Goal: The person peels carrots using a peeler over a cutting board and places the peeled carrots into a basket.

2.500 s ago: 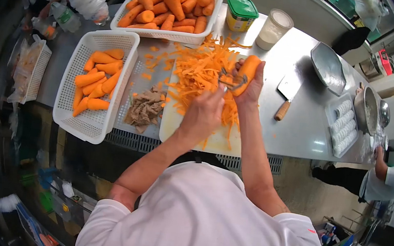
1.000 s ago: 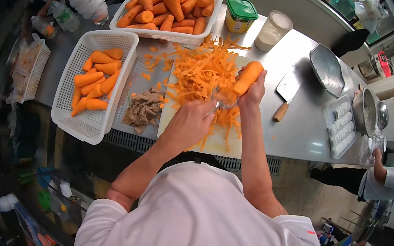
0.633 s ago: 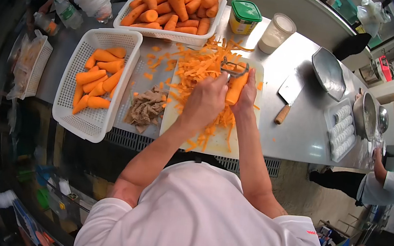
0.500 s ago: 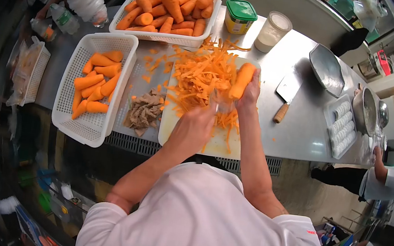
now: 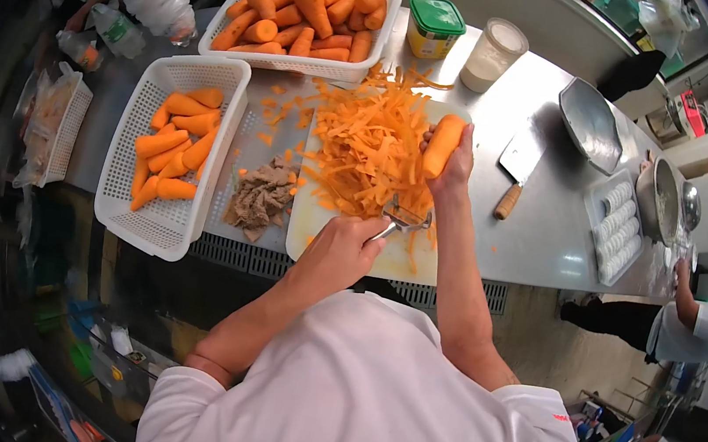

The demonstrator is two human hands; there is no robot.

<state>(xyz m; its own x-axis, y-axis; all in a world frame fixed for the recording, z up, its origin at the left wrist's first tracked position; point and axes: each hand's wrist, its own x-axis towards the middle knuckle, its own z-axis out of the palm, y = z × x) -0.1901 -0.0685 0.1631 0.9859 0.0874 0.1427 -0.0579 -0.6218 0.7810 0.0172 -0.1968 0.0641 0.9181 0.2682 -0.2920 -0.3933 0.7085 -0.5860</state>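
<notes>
My right hand (image 5: pixel 455 163) is wrapped round a peeled-looking carrot (image 5: pixel 444 145), held tilted above the right part of the cutting board. In my left hand (image 5: pixel 342 248) is the handle of a metal peeler (image 5: pixel 405 218), its head below the carrot and apart from it. A large heap of carrot peelings (image 5: pixel 368 139) covers much of the pale cutting board (image 5: pixel 309 238). Left of the board lies a crumpled brown cloth (image 5: pixel 259 199). Smooth carrots (image 5: pixel 172 154) lie in the white basket (image 5: pixel 217 169) at the left.
Rougher carrots (image 5: pixel 313 9) fill a second white basket (image 5: pixel 363 76) behind. A green-lidded tub (image 5: pixel 433 29) and a clear container (image 5: pixel 494 57) stand at the back. A cleaver (image 5: pixel 520 157) lies to the right, before a tray of white rolls (image 5: pixel 616 228). Another person (image 5: pixel 694 329) stands at far right.
My left hand has drawn the peeler down and back from the carrot, towards me. The carrot stays in my right hand, now more upright.
</notes>
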